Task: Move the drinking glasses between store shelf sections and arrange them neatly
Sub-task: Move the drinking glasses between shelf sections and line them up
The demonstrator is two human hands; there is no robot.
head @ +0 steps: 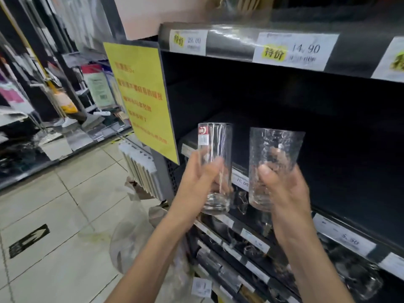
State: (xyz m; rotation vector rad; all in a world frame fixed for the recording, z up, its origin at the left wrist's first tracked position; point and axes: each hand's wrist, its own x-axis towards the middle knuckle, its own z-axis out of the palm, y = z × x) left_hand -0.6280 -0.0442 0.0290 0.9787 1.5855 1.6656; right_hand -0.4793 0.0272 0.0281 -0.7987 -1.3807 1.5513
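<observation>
One head-worn wide-angle view, facing forward and slightly down, close up to the shelf point(229, 43); aisle floor point(65, 204) at left.

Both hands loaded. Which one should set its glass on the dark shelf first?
Right, probably. The right hand holds its textured glass upright before the open middle of the shelf; the left hand holds its labelled glass close to the yellow sign at the shelf end.
</observation>
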